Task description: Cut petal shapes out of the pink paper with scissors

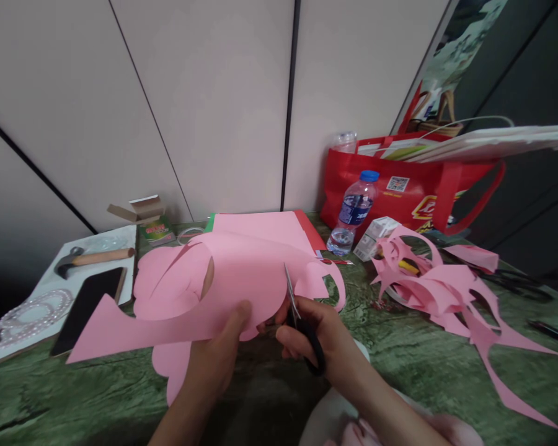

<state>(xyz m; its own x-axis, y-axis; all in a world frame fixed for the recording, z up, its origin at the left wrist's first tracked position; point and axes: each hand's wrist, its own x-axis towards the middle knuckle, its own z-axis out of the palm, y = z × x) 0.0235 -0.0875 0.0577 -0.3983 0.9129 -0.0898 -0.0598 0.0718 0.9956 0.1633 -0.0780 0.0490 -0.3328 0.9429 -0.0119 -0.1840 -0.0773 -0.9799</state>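
My left hand point(225, 341) grips a large sheet of pink paper point(246, 279) from below, with the thumb on top. The sheet has a curved cut-out on its left and a long pointed strip reaching out to the left. In my right hand point(320, 337) are scissors point(312, 347) with black handles. Their blades point up and away, at the curved right edge of the sheet. A narrow curling strip hangs off to the right of the blades. Beneath the sheet lie rounded, scalloped pink paper pieces point(172, 263) on the green table point(121, 402).
Pink scraps point(446, 288) are heaped at the right, near a water bottle point(351, 214), a white box point(376, 235) and a red bag point(372, 173). At the left are a hammer point(95, 257), a black phone point(90, 310), a beaded strand point(32, 316) and a small opened box point(158, 229).
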